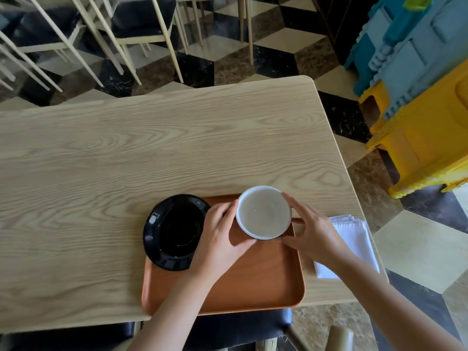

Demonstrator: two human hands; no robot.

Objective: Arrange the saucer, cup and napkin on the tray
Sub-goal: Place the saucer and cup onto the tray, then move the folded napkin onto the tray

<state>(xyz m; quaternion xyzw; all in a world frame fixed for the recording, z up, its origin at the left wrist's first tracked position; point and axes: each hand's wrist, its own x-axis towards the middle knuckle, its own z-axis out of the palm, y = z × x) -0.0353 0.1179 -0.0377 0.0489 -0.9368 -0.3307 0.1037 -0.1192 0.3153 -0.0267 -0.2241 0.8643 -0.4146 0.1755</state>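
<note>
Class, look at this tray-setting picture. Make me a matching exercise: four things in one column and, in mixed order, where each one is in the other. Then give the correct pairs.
Things
1. cup
2. saucer
3. napkin
4. tray

Places
A. folded on the table, right of the tray
B. held between both hands above the tray
C. flat on the table at its near edge
D. at the tray's far left corner, overhanging its rim

Pairs: 1-B, 2-D, 3-A, 4-C

The left hand and right hand grip the cup.
</note>
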